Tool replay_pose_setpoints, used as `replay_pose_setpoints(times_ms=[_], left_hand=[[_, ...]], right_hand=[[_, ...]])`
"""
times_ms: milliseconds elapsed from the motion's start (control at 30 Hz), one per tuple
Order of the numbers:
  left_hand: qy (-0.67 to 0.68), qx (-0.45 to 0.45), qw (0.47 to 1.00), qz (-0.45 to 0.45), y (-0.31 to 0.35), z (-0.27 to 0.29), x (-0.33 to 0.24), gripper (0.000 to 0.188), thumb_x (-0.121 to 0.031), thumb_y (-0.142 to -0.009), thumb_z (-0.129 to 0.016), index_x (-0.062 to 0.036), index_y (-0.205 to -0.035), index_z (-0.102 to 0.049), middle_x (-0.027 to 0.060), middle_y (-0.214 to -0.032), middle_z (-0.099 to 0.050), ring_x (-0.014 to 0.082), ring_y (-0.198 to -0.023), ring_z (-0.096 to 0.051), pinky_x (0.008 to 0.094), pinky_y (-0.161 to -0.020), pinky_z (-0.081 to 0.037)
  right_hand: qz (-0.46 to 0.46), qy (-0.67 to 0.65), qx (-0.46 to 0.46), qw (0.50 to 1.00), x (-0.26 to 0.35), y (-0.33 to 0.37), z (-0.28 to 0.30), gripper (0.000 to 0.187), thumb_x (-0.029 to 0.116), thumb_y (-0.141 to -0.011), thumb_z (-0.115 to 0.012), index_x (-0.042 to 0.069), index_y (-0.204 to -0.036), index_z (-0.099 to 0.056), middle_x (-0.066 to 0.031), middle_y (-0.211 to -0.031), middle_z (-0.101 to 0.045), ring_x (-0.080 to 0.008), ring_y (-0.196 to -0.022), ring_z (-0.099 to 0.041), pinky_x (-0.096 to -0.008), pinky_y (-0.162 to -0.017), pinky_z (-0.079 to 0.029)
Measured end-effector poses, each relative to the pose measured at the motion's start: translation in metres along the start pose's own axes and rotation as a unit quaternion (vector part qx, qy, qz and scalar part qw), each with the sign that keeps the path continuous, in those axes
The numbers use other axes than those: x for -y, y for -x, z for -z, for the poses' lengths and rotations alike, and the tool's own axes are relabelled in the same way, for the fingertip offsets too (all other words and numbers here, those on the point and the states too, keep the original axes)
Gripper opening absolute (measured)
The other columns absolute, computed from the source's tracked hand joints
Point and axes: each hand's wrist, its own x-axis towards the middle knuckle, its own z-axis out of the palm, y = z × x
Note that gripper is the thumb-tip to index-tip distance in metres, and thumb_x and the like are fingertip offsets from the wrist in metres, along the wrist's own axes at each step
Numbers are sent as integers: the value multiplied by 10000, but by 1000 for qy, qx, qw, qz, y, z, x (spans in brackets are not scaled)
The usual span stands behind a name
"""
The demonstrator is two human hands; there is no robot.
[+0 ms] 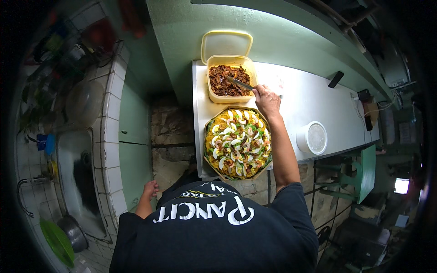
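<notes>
My right hand (267,101) reaches over the table and grips a pair of metal tongs (241,83). The tips of the tongs rest among crisp brown food bits (227,90) in a yellow plastic tub (231,99). The tub's lid (226,42) stands tilted up behind it. Just in front is an octagonal tray (210,164) of yellow noodles topped with egg wedges, shrimp and greens (237,143); my right forearm passes along its right side. Low at my left side hangs my left hand (150,188), away from the table, its fingers loosely bent with nothing visible in them.
On the white table (291,107) stands a round white lidded tub (313,138). A dark phone-like object (336,79) leans at the wall. To the left are a tiled counter (113,150) and a sink (82,182). A green stool (364,175) is at right.
</notes>
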Motion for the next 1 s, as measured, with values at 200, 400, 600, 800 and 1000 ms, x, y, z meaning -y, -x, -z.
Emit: replay_pose_setpoints(times_ms=[200,400,600,800,1000], left_hand=[[16,3,1000,-6,4,-5,11,297,-332,-965,-459,-186,-1213,-537,-13,-962,-578,158,-777,-553,347,-652,-435],[22,-3,1000,-8,6,-5,24,300,-332,-971,-449,-180,-1216,-529,-2,-1004,-577,162,-781,-546,360,-683,-434],[45,-2,999,5,6,0,45,321,-339,-978,-440,-172,-1241,-519,6,-1026,-571,167,-790,-550,373,-687,-438],[27,-1,999,25,8,0,50,359,-351,-982,-424,-177,-1287,-500,11,-1005,-560,181,-805,-551,379,-689,-438],[33,0,999,3,3,3,30,338,-342,-981,-424,-168,-1253,-522,0,-975,-558,165,-797,-544,373,-699,-439]], right_hand=[[1,113,19,993,-10,1,-2,186,223,-932,-500,85,-943,-625,-110,-956,-621,-317,-823,-666,-464,-714,-522],[110,160,-18,981,3,-17,-28,113,109,-859,-513,83,-884,-620,-107,-944,-617,-293,-795,-681,-434,-651,-548],[-41,124,30,991,-21,-38,-7,217,282,-928,-539,116,-1009,-653,-107,-1041,-632,-298,-988,-636,-469,-809,-502],[-24,117,-23,993,-30,-30,4,282,335,-917,-546,95,-966,-686,-114,-988,-661,-314,-966,-632,-453,-834,-493],[-78,89,48,992,-22,-24,-9,299,335,-920,-537,81,-974,-683,-138,-990,-671,-343,-893,-659,-467,-775,-518]])
